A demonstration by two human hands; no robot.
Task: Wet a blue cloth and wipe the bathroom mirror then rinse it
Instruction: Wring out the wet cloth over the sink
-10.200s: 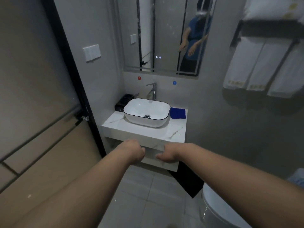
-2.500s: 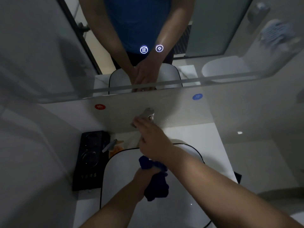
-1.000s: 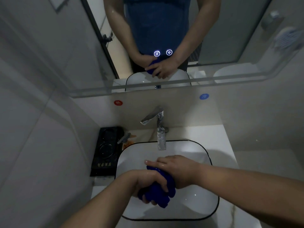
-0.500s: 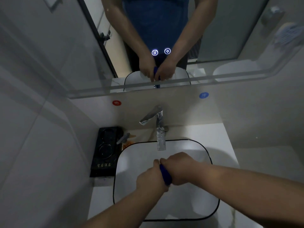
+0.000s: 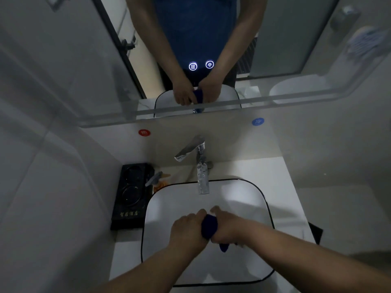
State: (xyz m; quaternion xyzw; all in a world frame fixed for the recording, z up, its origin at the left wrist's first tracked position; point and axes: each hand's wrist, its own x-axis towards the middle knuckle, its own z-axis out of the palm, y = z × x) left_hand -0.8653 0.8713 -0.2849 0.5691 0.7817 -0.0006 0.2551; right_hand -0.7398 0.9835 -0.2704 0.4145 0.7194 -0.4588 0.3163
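The blue cloth (image 5: 209, 226) is bunched into a tight roll between my two hands, over the white basin (image 5: 262, 199). My left hand (image 5: 186, 230) grips its left end and my right hand (image 5: 227, 226) grips its right end, fingers curled round it. A small blue tip hangs below my right hand. The chrome tap (image 5: 201, 166) stands behind the basin, its spout above my hands; I cannot tell whether water is running. The mirror (image 5: 84, 49) fills the wall above and reflects both hands on the cloth.
A black tray (image 5: 131, 195) sits on the counter left of the basin, with a small orange bottle (image 5: 159, 182) beside it. Red (image 5: 144, 132) and blue (image 5: 258, 121) round stickers mark the wall under the mirror. Two lit touch icons (image 5: 201, 65) glow on the glass. The white counter (image 5: 283, 187) extends right.
My hands went from the tap handle to the cloth. Both hands closed round it and squeezed it into a tight roll over the basin. In the last half second they barely moved.
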